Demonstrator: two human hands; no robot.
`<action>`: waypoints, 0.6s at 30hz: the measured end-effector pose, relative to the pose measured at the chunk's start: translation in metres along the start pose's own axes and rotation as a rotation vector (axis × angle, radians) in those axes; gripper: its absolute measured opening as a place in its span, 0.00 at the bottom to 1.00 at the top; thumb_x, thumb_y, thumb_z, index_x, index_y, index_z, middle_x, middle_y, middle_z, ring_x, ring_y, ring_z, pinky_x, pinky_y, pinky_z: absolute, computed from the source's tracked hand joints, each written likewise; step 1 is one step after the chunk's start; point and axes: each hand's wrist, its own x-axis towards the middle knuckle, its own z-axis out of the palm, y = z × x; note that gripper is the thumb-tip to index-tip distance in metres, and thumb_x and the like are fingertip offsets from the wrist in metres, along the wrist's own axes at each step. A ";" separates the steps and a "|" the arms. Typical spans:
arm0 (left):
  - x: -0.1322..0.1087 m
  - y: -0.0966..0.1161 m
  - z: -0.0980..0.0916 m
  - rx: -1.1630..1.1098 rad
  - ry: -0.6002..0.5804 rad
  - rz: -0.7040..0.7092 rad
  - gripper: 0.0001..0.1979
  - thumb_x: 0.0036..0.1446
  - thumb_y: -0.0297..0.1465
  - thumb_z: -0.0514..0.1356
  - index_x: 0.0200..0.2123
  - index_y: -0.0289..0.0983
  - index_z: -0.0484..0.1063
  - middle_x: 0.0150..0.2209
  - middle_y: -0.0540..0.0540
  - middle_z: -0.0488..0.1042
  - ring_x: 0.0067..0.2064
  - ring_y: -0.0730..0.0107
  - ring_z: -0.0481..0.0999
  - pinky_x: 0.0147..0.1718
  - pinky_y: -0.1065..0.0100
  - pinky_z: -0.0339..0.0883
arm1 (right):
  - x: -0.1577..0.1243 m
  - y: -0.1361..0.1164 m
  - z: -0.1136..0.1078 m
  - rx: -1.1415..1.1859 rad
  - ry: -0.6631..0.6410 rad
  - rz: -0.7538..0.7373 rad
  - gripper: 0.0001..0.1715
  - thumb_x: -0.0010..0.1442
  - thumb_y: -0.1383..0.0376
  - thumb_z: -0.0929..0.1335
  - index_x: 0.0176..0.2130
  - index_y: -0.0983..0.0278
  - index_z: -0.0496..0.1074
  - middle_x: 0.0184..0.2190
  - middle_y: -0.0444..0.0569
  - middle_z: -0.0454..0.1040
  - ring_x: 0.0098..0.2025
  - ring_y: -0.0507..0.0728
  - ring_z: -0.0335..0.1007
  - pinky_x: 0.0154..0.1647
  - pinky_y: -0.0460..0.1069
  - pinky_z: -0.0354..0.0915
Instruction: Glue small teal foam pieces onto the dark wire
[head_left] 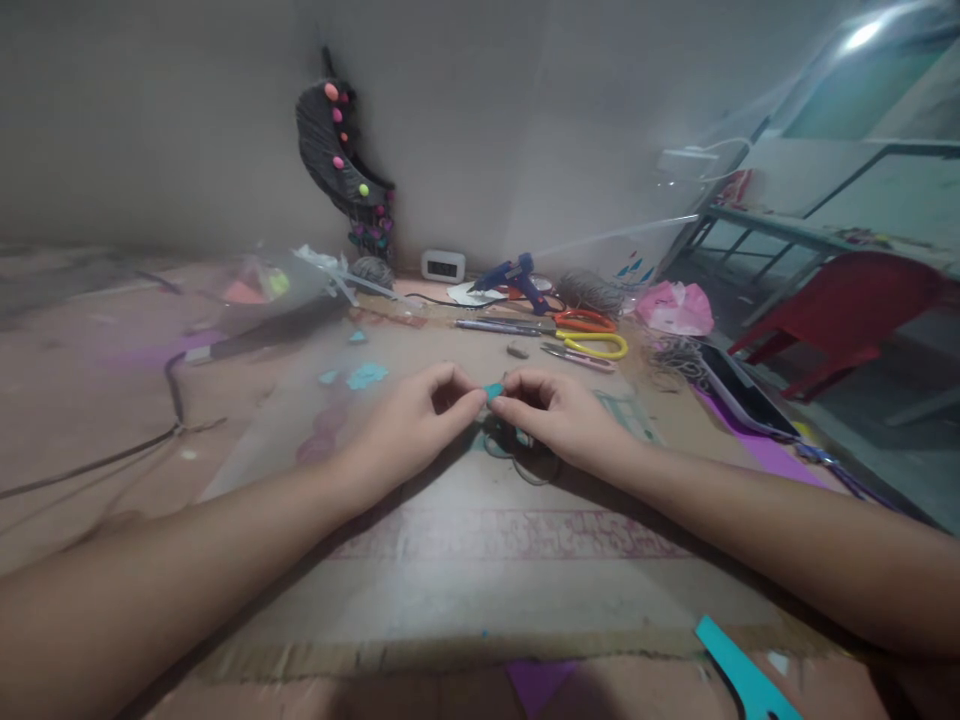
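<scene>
Between my two hands is a small teal piece point(493, 391), pinched at its left side by my left hand point(439, 410) and at its right side by my right hand point(551, 410). It looks like cut paper or foam, but its exact shape is mostly covered by my fingertips. Both hands hover over a printed cardboard sheet point(480, 590). Just below my right hand, a dark string or cord loop point(536, 470) lies on the board, partly hidden. Several teal scraps point(367, 376) lie to the left of my left hand.
Behind my hands lie yellow-handled scissors point(596, 346), orange-handled scissors point(585, 320), thread snips point(577, 358) and a blue glue gun point(514, 280). Grey yarn point(589, 292) and a white digital clock point(443, 265) stand near the wall. A phone point(742, 392) is at right; teal material point(746, 670) lies front right.
</scene>
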 end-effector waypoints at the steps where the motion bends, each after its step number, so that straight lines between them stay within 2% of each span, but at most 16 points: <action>1: 0.000 0.000 0.000 -0.002 -0.002 -0.003 0.11 0.59 0.37 0.57 0.29 0.37 0.69 0.28 0.51 0.72 0.32 0.70 0.69 0.32 0.68 0.60 | 0.000 0.000 0.000 -0.001 -0.001 -0.001 0.13 0.57 0.57 0.67 0.29 0.65 0.69 0.23 0.42 0.67 0.25 0.49 0.62 0.26 0.46 0.58; 7: 0.001 -0.003 0.001 -0.038 -0.007 -0.007 0.11 0.59 0.37 0.57 0.29 0.37 0.69 0.28 0.51 0.71 0.32 0.69 0.69 0.33 0.68 0.60 | 0.000 0.000 -0.001 0.039 -0.012 0.009 0.13 0.57 0.57 0.68 0.30 0.65 0.69 0.24 0.43 0.67 0.25 0.49 0.61 0.26 0.46 0.58; 11: 0.003 -0.006 0.001 -0.122 0.005 -0.048 0.12 0.59 0.38 0.58 0.29 0.37 0.68 0.28 0.51 0.70 0.31 0.70 0.69 0.33 0.68 0.60 | 0.000 0.001 -0.002 0.088 -0.022 -0.035 0.16 0.58 0.54 0.68 0.33 0.66 0.70 0.26 0.43 0.67 0.26 0.49 0.61 0.27 0.46 0.58; 18: 0.006 -0.005 0.001 -0.224 0.018 -0.120 0.11 0.58 0.37 0.59 0.27 0.37 0.67 0.26 0.51 0.68 0.29 0.72 0.66 0.29 0.69 0.58 | 0.002 0.007 -0.004 0.084 0.040 -0.063 0.24 0.63 0.49 0.63 0.28 0.65 0.68 0.22 0.41 0.62 0.24 0.48 0.56 0.25 0.47 0.54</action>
